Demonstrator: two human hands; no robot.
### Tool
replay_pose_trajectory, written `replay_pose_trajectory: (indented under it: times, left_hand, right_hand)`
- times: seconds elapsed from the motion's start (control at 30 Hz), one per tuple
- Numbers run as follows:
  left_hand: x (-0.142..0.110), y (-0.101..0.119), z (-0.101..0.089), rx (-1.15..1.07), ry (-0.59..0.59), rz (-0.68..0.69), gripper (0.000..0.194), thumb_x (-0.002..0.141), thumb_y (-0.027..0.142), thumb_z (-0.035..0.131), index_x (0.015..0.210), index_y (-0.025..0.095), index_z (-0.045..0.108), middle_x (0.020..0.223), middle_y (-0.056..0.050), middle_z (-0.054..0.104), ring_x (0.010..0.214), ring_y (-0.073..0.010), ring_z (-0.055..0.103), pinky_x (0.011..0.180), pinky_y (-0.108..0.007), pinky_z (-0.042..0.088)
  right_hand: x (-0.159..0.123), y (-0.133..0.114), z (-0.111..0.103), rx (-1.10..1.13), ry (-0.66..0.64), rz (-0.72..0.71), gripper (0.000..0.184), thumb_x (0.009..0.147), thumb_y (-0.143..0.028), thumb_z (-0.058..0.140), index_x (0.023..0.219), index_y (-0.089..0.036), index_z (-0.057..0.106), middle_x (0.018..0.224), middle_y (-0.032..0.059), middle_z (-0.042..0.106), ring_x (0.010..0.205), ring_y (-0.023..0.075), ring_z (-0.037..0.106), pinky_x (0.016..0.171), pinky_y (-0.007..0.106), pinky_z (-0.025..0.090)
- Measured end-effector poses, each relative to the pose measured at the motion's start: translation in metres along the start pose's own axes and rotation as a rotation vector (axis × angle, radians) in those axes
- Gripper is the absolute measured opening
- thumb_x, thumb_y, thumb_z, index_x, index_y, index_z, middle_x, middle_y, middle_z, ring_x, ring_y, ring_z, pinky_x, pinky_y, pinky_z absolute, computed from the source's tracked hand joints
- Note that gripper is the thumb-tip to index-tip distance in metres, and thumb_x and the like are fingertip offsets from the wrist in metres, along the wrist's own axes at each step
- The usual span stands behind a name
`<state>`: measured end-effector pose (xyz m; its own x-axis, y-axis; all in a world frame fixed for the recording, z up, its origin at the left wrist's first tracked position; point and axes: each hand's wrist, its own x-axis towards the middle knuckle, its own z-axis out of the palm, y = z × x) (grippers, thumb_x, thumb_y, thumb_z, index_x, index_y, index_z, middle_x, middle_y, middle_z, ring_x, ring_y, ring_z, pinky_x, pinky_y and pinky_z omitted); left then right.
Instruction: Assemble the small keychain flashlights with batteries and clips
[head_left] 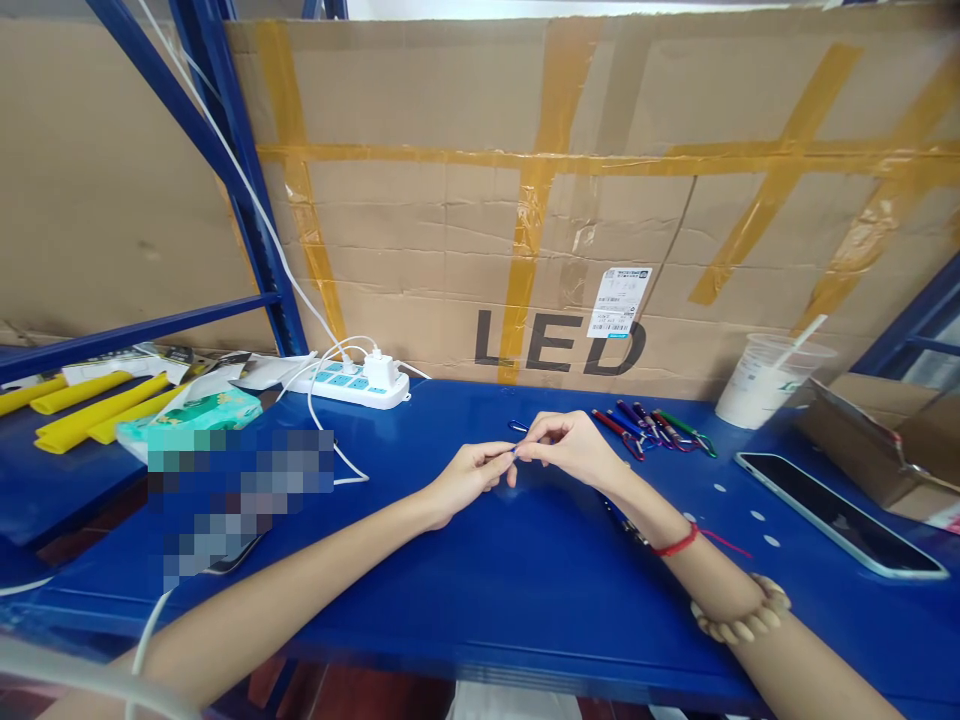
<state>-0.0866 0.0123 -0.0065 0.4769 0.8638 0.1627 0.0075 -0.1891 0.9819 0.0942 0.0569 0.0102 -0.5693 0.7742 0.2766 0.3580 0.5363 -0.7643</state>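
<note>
My left hand (469, 482) and my right hand (576, 448) meet over the middle of the blue table. Both are closed, with thumbs and fingers pinching a small blue piece (514, 453) between them; its kind is mostly hidden by the fingers. Just beyond the fingertips shows a blue carabiner clip (517, 427); whether it is joined to the held piece I cannot tell. To the right of my right hand lie several slim metal tubes (651, 425) in red, blue, purple and green, with carabiner clips. Another dark blue tube (621, 518) is partly covered by my right forearm.
A white power strip (352, 382) with plugged-in cables sits at the back left, near a green tissue pack (199, 410) and yellow tubes (112, 405). On the right are a phone (836, 510), a plastic cup (769, 385) and an open carton (877, 440). A large cardboard box (435, 260) stands behind.
</note>
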Motion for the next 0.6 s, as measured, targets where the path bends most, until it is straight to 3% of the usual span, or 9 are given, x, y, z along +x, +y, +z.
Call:
replay_pose_trajectory:
  times: [0.2, 0.43, 0.6]
  left_hand:
    - [0.002, 0.0015, -0.0033, 0.309, 0.157, 0.125, 0.035, 0.084, 0.039, 0.046, 0.087, 0.011, 0.067, 0.072, -0.004, 0.059, 0.074, -0.0143, 0.05, 0.073, -0.025, 0.035]
    - [0.0066, 0.0023, -0.006, 0.416, 0.194, 0.108, 0.031, 0.084, 0.032, 0.046, 0.099, 0.012, 0.064, 0.074, -0.004, 0.062, 0.075, -0.0149, 0.055, 0.078, -0.026, 0.038]
    - [0.007, 0.0025, -0.0054, 0.408, 0.188, 0.107, 0.028, 0.084, 0.031, 0.046, 0.097, 0.013, 0.062, 0.075, -0.004, 0.062, 0.077, -0.0151, 0.056, 0.077, -0.026, 0.04]
  right_hand:
    - [0.0004, -0.0012, 0.0045, 0.015, -0.004, 0.113, 0.083, 0.064, -0.077, 0.055, 0.08, 0.004, 0.058, 0.072, 0.0062, 0.045, 0.05, -0.006, 0.037, 0.043, 0.0, 0.028]
    - [0.0015, -0.0001, 0.0072, -0.024, 0.082, 0.135, 0.084, 0.061, -0.077, 0.057, 0.079, 0.005, 0.059, 0.071, 0.0068, 0.046, 0.049, -0.0059, 0.037, 0.042, 0.0, 0.026]
    - [0.0022, 0.0019, 0.0073, -0.033, 0.094, 0.128, 0.087, 0.06, -0.08, 0.055, 0.082, 0.004, 0.061, 0.076, 0.0069, 0.047, 0.051, -0.0063, 0.038, 0.042, 0.0, 0.026]
